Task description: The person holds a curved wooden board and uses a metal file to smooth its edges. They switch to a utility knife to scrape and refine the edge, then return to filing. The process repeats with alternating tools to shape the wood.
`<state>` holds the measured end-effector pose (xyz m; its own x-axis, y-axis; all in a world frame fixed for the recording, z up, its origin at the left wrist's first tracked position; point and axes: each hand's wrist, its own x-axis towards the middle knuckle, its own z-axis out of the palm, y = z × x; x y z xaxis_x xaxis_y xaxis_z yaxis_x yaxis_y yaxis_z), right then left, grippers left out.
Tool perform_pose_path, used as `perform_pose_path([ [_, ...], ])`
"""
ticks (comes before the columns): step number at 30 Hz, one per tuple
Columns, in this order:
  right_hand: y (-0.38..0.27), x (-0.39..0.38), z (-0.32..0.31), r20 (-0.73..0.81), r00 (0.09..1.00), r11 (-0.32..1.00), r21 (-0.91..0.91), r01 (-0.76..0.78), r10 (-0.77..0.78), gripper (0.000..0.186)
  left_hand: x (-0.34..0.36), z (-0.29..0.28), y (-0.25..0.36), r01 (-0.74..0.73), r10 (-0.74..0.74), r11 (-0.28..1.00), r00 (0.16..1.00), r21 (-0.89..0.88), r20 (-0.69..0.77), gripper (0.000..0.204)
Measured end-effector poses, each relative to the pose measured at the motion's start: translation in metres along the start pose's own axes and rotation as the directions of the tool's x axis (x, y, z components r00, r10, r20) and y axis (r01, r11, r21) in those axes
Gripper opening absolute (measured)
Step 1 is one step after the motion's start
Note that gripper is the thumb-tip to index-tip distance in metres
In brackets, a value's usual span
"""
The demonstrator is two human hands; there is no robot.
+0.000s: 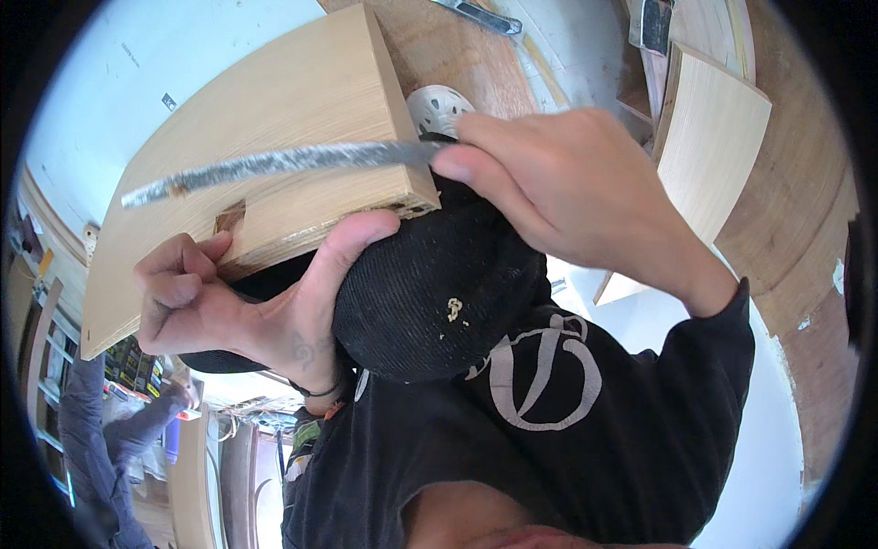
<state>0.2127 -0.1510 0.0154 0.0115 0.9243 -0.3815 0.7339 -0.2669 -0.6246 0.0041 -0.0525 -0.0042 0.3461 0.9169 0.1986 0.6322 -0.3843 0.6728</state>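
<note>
A person in a black shirt (540,448) with a pale print on the chest is bent over a big, pale wooden board (302,101), which lies slantwise to the far left, its near corner just beyond a knee in black ribbed trousers (439,265). Off to the right, a second pale board (713,137) stands apart from the first. The right hand (562,178) is closed round one end of a long, grey metal file (274,165), thumb and fingers pinching it; the file crosses above the board's near corner, reaching left, and I cannot tell whether it touches. The left hand (224,316) grips the board's near edge, thumb stretched out to the right along it, fingers curled at the left. Beyond the knee is a white shoe with holes (434,110); farther off lies a knife (489,16). Beside the left fingertips is a small notch (230,218) in the board, and on the knee sit tiny pale crumbs (453,309).
</note>
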Motion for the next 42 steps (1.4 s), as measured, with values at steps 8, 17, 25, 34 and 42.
perform_pose_path([
  [8,0.005,0.008,0.006,-0.056,0.998,1.000,-0.007,0.024,-0.024,0.030,0.003,0.001,-0.001,-0.022,0.022,1.000,1.000,0.017,0.000,0.111],
  [17,0.000,0.006,0.004,-0.046,0.999,0.999,-0.035,-0.014,0.012,0.030,0.005,0.000,-0.003,-0.050,0.044,0.989,0.998,0.141,0.039,0.113],
  [25,-0.009,-0.003,-0.013,0.043,0.999,0.998,-0.058,-0.020,0.022,0.028,0.002,-0.003,-0.003,-0.069,0.057,0.987,0.995,0.146,0.086,0.115],
  [34,-0.007,-0.004,-0.007,0.004,1.000,0.999,-0.034,-0.005,0.005,0.030,0.000,0.000,0.005,0.004,-0.003,1.000,1.000,-0.005,0.028,0.108],
  [42,0.002,-0.006,0.000,0.015,0.999,0.998,-0.041,-0.039,0.039,0.038,0.004,-0.008,-0.004,-0.058,0.052,0.998,0.990,0.040,0.131,0.108],
])
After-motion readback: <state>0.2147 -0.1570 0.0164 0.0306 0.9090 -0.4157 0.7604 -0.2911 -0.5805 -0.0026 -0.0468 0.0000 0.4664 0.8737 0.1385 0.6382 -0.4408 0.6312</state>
